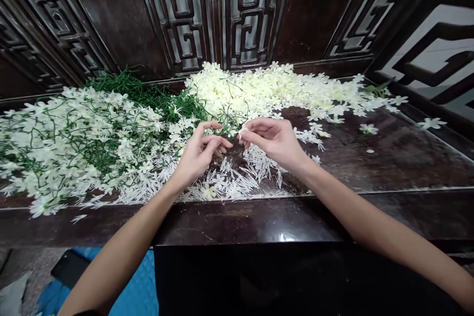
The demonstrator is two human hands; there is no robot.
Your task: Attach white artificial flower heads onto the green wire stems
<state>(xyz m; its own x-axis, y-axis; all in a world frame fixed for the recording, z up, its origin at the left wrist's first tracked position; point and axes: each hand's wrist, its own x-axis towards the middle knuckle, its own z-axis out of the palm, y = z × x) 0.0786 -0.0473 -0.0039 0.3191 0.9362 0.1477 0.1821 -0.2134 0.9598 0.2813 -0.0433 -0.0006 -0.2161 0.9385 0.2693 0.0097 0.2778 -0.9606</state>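
Over the bench, my right hand (274,140) pinches a small white flower piece (243,131) between thumb and fingertips. Facing it, a short gap away, is my left hand (203,150), fingers curled and thumb laid against them; what they hold, if anything, is too small to make out. Behind both hands lies a long heap of cream-white artificial flower heads (244,89). Thin green stems (137,91) are bunched to the left of that heap. A big pile of white flowers on green stems (85,138) spreads at the left. Loose white stamen-like sprigs (229,185) lie under my hands.
The dark wooden bench (388,163) has a carved lattice back (177,15) and a carved armrest (437,54) at the right. Single flowers (369,129) lie on its right part. Below, a dark flat object (70,267) rests by blue fabric (137,286).
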